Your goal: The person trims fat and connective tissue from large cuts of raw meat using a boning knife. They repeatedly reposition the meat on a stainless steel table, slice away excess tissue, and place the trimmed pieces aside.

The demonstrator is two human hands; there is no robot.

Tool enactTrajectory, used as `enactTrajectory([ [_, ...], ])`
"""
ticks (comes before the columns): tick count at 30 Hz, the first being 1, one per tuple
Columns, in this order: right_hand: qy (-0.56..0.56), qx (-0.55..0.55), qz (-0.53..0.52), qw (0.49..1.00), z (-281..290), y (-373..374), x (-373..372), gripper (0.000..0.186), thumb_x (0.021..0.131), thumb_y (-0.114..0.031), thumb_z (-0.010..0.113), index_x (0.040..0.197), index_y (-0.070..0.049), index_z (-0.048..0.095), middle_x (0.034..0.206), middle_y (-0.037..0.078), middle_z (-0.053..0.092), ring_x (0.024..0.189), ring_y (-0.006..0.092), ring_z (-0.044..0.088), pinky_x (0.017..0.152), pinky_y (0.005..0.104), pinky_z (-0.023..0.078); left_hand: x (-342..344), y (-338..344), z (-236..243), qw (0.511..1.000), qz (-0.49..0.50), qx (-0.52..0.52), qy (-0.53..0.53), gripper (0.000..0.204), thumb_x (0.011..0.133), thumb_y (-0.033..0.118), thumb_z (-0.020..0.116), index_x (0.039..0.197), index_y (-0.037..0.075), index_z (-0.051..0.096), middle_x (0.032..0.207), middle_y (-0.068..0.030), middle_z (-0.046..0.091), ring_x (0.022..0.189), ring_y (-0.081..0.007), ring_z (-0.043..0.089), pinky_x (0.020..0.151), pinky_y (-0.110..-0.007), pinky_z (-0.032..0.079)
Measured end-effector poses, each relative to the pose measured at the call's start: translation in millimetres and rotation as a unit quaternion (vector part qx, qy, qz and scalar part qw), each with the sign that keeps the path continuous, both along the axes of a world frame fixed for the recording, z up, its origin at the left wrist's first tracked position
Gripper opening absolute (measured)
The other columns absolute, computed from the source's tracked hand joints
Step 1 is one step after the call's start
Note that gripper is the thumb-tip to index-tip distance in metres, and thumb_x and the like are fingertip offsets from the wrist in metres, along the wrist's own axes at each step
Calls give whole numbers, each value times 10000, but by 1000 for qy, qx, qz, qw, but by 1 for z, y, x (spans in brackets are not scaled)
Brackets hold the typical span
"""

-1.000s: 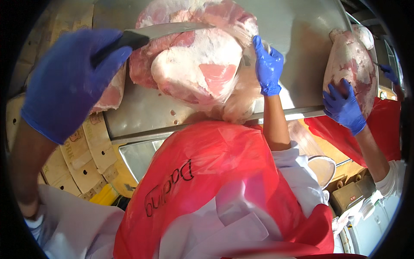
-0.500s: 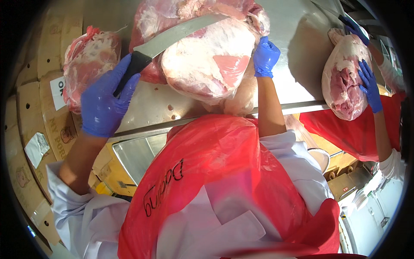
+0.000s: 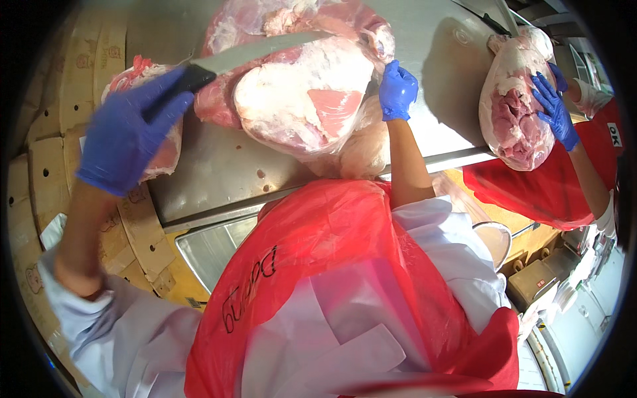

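Observation:
My left hand (image 3: 129,129), in a blue glove, is wrapped round the black handle of a long, broad butcher's knife (image 3: 259,50). Its blade lies across the upper side of a big cut of raw pork (image 3: 298,89), pink with a thick pale fat layer. At the right end of that cut, my right hand (image 3: 399,91), also gloved in blue, is closed in a fist on its edge; what exactly is pinched there is hidden by the fingers. A second piece of raw meat (image 3: 162,152) is partly covered by my left hand.
Everything rests on a steel table (image 3: 219,179) with a raised front edge. Cardboard boxes (image 3: 50,179) line the left side. To the right, a co-worker's blue-gloved hands (image 3: 556,109) touch another pork leg (image 3: 517,109); a black-handled knife (image 3: 494,24) lies beyond it.
My left hand has pulled left and slightly up, drawing the knife back over the pork. My right hand keeps its hold. The co-worker has let go of a knife and put both hands on the leg.

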State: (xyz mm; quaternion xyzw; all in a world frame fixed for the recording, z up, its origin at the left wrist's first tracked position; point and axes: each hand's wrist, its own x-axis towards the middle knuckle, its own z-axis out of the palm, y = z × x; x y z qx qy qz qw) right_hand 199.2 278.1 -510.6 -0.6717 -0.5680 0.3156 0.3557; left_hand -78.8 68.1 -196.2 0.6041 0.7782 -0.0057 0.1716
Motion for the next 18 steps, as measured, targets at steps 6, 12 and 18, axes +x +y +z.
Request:
enactTrajectory([
  [6,39,-26,40,998,4,-7,11,479,954,-410,575,778,12,719,689,282,597,578,389,591,614,481,464,52,68,93,991,-78,-88,57,356,977,239,669,1288,67,680,1140,-174,715,983,-226,702,895,-345,526],
  [12,90,-9,44,995,-32,-15,7,471,964,-381,588,736,20,688,641,280,550,511,361,497,569,490,430,30,92,82,982,-80,-83,147,336,971,220,681,1256,43,692,1127,-147,715,944,-203,693,874,-332,527],
  [18,75,-36,32,996,-46,-14,5,556,988,-437,539,709,28,664,633,277,560,526,378,517,583,517,421,55,41,33,990,114,-38,-80,366,969,150,682,1303,6,658,1174,-103,730,1079,-149,660,960,-301,498],
])
